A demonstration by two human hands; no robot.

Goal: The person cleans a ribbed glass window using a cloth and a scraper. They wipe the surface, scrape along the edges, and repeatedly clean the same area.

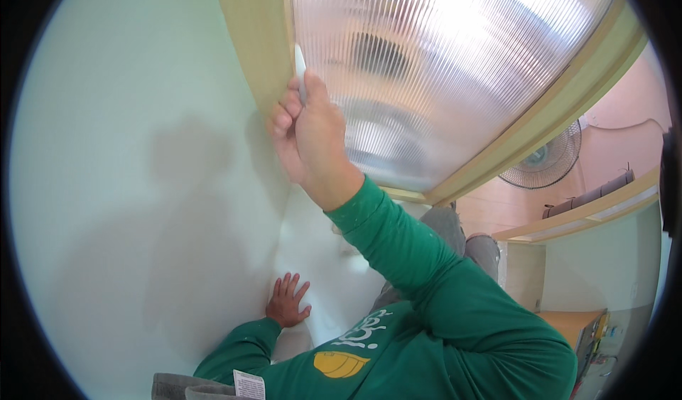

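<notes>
A pale wall (92,137) fills my left side, carrying my shadow (192,155). Beside it spreads a ribbed translucent panel (455,109), edged by a light wooden frame (249,34); beyond the frame, to the right, sits a round wire fan (543,162). Lower down, a white surface (330,279) meets the wall. My right hand (312,133) reaches up to the panel's left edge, fingers clenched around a slim white tool (300,66). My left hand (288,303), low beside the wall, has its fingers spread and grasps nothing, apparently propped on the white surface; how much weight it bears I cannot tell. Smallest of all, the tool points away from me, its tip along the line where panel meets wood. Pressed too hard or twisted, that tip could, I judge, skid and scratch the ribs or nick the frame; a slip of my lower palm might jerk it sideways.
</notes>
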